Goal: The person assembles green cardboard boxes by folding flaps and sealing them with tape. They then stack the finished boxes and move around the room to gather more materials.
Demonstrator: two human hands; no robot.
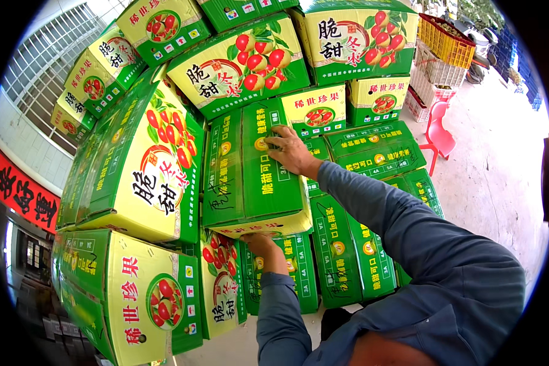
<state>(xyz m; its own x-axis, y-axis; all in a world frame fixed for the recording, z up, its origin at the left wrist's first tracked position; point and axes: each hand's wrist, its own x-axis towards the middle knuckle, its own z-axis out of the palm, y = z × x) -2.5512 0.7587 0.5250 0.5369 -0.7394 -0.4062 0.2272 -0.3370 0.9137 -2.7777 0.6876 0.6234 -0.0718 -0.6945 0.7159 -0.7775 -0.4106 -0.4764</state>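
Observation:
A green and pale-yellow fruit carton (226, 161) sits among the stacked cartons in front of me, its taped green top facing up. On the right part of that top rests my right hand (290, 151), palm down, fingers slightly bent and apart. My left hand (263, 245) is at the near end of the same carton, by the lower edge of its yellow face. Its fingers go in against the carton and are largely hidden. Just left stands a carton with printed red fruit (158, 165), tilted in view.
More cartons (241, 67) rise behind, and others (143, 299) stand at lower left. Lower green cartons (354, 244) lie under my right arm. A red plastic chair (439, 134) stands on the pale floor at right, near stacked crates (446, 43). A red banner (21, 189) hangs at left.

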